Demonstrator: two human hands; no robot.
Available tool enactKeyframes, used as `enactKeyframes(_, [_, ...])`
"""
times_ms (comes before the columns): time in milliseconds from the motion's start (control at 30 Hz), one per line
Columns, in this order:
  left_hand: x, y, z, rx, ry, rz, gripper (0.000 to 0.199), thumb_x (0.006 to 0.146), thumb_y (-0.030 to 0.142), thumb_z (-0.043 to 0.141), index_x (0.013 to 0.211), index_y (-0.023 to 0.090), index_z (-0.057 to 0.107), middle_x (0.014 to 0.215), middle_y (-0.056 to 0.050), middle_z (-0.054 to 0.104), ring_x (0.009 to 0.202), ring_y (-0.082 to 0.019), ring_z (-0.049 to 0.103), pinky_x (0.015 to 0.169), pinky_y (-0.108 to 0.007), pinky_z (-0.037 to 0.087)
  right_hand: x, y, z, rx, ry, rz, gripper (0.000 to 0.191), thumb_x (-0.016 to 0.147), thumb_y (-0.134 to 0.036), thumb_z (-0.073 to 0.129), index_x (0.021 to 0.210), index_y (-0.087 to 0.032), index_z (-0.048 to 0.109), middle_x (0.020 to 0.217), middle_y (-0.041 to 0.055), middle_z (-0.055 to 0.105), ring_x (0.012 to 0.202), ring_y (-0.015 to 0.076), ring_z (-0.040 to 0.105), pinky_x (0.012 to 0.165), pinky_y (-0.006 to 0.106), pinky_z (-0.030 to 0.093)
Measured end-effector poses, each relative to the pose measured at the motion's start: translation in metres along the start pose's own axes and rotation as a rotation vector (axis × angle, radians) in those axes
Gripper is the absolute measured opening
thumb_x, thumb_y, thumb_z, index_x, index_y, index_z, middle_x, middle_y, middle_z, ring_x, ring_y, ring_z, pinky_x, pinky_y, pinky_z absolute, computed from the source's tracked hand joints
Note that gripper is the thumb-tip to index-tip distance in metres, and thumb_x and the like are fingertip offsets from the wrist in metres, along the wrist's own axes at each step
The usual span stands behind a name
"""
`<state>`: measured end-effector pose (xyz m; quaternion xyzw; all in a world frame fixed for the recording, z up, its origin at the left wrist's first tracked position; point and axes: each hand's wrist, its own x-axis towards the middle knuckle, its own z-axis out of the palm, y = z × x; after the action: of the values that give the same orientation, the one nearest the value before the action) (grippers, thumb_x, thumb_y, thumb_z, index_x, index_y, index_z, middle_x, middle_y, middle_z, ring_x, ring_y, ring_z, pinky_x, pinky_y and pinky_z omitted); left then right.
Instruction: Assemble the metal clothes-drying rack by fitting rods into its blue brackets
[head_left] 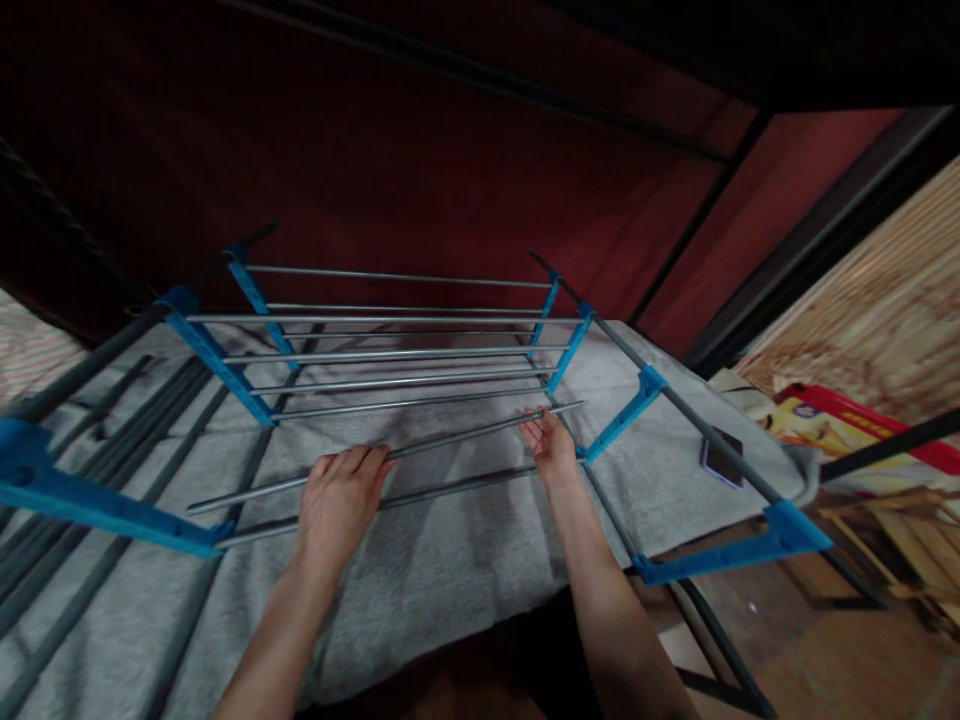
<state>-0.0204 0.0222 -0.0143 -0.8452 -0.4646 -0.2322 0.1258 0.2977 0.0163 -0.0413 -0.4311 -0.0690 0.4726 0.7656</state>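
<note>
Forearms foremost, left hand clamped over metal rod, right hand clamped near its right end.

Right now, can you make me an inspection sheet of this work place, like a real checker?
Surface: grey cloth, slightly wrinkled.
Job's things: rack with blue brackets and metal rods; one loose rod.
Clutter: phone on the cloth at right; grey poles lying at left.
Hands: left hand gripping the loose rod; right hand near its right end, grip unclear.
Cables: nothing clearly seen.
Surroundings: dark red sheet behind; red-and-yellow box at right.
</note>
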Motion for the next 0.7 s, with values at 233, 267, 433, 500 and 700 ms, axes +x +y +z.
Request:
enactKeyframes(233, [-0.001, -0.003, 0.006, -0.04, -0.001, 0.004, 0.036, 0.096, 0.04, 0.043, 0.115, 0.017, 0.063, 0.094, -0.009, 0.071, 0.085, -0.026, 0.064, 0.079, -0.038, 0.04, 0.0, -0.001, -0.001, 0.016, 0.022, -0.079, 0.016, 0.083, -0.023, 0.071, 0.077, -0.02, 0.057, 0.072, -0.0025, 0.07, 0.063, 0.0106, 0.068, 0.064, 0.023, 0.06])
enactKeyframes(267, [-0.001, -0.004, 0.007, -0.042, -0.005, 0.003, 0.036, 0.096, 0.04, 0.043, 0.116, 0.017, 0.062, 0.095, -0.009, 0.071, 0.086, -0.026, 0.064, 0.079, -0.037, 0.04, 0.001, -0.001, -0.002, 0.02, 0.035, -0.085, 0.018, 0.082, -0.024, 0.072, 0.076, -0.021, 0.056, 0.07, -0.0033, 0.07, 0.061, 0.0101, 0.067, 0.064, 0.022, 0.06])
enactKeyframes(433, [-0.001, -0.008, 0.008, -0.044, -0.007, -0.021, 0.032, 0.097, 0.037, 0.04, 0.107, 0.017, 0.063, 0.093, -0.009, 0.071, 0.085, -0.026, 0.065, 0.077, -0.038, 0.039, 0.004, -0.002, -0.006, 0.036, 0.069, -0.109, 0.023, 0.078, -0.028, 0.077, 0.075, -0.022, 0.055, 0.059, -0.0079, 0.063, 0.054, 0.009, 0.063, 0.062, 0.022, 0.059])
enactKeyframes(500, [0.0, -0.01, 0.007, -0.034, -0.005, -0.026, 0.032, 0.097, 0.037, 0.04, 0.104, 0.017, 0.063, 0.091, -0.009, 0.071, 0.084, -0.026, 0.064, 0.077, -0.038, 0.039, 0.006, -0.003, -0.007, 0.035, 0.069, -0.107, 0.024, 0.078, -0.029, 0.077, 0.074, -0.022, 0.054, 0.058, -0.0081, 0.062, 0.054, 0.0092, 0.063, 0.062, 0.022, 0.059])
enactKeyframes(700, [-0.003, -0.024, 0.005, -0.037, -0.015, -0.036, 0.029, 0.097, 0.037, 0.04, 0.1, 0.02, 0.062, 0.089, -0.007, 0.069, 0.084, -0.025, 0.064, 0.078, -0.037, 0.039, 0.008, -0.009, -0.009, 0.018, 0.086, -0.116, 0.021, 0.082, -0.03, 0.071, 0.075, -0.022, 0.053, 0.064, -0.0066, 0.066, 0.054, 0.0082, 0.064, 0.059, 0.021, 0.059])
